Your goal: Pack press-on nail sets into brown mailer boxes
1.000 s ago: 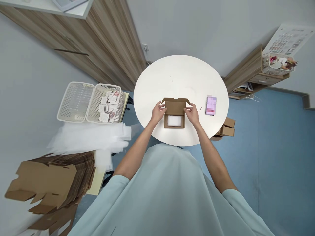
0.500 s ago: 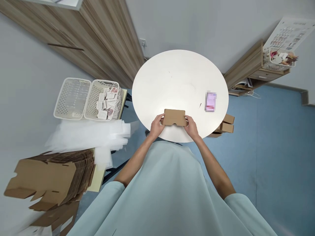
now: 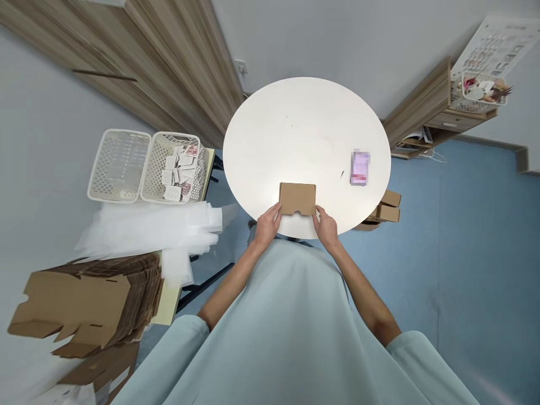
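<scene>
A small brown cardboard box (image 3: pixel 297 198) lies at the near edge of the round white table (image 3: pixel 312 112), its lid down and a thumb notch facing me. My left hand (image 3: pixel 268 224) grips its left near corner, fingers along the side. At the right near corner my right hand (image 3: pixel 325 226) holds it the same way. What the box contains is hidden. To the right on the table lies a blurred-out purple item (image 3: pixel 359 167), apart from both hands.
At left, a white basket (image 3: pixel 171 169) holds small cards and packets. White foam sheets (image 3: pixel 147 228) and a stack of flat cardboard blanks (image 3: pixel 80 304) lie nearer. Folded boxes (image 3: pixel 388 212) sit below the table's right edge. A wooden cabinet (image 3: pixel 177 62) stands behind left.
The box lid has gone from slightly raised, with side flaps sticking out, to lying flat and closed. My hands have drawn slightly nearer to me along the sides.
</scene>
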Action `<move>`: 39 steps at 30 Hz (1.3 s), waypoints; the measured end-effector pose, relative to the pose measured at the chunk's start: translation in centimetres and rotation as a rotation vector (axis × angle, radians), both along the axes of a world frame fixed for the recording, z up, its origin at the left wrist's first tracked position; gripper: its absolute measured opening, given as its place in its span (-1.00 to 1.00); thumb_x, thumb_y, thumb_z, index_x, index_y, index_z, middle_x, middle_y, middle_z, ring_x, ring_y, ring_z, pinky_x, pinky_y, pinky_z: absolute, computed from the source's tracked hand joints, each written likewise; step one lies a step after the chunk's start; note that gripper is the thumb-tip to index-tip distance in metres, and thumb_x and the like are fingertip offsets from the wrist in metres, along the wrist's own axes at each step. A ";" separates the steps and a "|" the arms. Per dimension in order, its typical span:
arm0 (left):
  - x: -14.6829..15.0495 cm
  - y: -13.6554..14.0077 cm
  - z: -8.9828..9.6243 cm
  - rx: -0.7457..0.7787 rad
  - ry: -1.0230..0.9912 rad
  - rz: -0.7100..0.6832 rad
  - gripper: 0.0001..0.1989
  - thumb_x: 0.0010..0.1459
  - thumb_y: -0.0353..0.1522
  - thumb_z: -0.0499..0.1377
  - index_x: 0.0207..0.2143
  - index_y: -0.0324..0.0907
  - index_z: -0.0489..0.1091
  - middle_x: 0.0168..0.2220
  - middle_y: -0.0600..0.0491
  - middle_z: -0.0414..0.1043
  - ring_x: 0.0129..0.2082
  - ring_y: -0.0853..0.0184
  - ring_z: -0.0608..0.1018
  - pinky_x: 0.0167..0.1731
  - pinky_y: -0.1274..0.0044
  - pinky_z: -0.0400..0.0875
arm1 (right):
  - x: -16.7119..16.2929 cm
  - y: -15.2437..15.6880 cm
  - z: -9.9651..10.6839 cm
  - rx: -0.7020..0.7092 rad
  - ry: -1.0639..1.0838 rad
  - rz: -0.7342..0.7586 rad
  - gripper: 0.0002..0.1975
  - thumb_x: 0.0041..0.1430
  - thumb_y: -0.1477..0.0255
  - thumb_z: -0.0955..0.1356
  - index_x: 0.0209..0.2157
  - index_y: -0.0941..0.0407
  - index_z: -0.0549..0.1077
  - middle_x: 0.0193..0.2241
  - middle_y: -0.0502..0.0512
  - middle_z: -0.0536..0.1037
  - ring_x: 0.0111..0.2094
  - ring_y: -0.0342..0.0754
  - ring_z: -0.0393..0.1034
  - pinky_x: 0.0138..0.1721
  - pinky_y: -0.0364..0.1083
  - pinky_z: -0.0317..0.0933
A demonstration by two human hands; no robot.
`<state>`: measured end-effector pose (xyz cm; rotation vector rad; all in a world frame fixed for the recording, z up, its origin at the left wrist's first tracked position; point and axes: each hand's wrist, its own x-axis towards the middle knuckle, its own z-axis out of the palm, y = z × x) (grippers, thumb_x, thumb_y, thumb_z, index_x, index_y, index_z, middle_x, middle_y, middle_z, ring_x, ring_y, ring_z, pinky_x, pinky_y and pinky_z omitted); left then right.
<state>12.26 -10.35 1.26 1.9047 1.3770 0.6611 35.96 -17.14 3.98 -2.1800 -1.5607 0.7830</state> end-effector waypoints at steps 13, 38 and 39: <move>1.1 -1.5 -0.6 -0.259 -0.063 0.175 -0.55 0.26 -0.43 0.18 0.20 -0.10 0.46 0.08 -0.06 0.64 0.09 0.09 0.66 0.17 0.21 0.53 | -0.3 -1.3 -3.4 0.019 0.328 -0.143 -0.68 0.40 0.29 0.32 0.13 0.01 0.42 0.10 0.22 0.63 0.07 0.17 0.59 0.10 0.17 0.47; 1.1 1.0 1.2 -0.416 -0.349 0.236 -0.63 0.31 -0.21 0.25 0.08 -0.18 0.54 0.15 -0.16 0.53 0.17 0.13 0.59 0.26 0.24 0.45 | 1.1 0.7 -1.4 0.147 0.648 -0.286 -0.45 0.30 0.07 0.35 0.17 0.10 0.53 0.21 0.27 0.55 0.22 0.15 0.46 0.28 0.20 0.34; 1.0 1.0 2.0 -0.390 -0.331 0.234 -0.62 0.33 -0.17 0.24 0.08 -0.17 0.55 0.13 -0.15 0.54 0.16 0.13 0.59 0.24 0.25 0.46 | 1.3 0.6 -0.6 0.156 0.621 -0.295 -0.46 0.31 0.05 0.35 0.13 0.11 0.55 0.19 0.28 0.56 0.19 0.16 0.48 0.26 0.20 0.36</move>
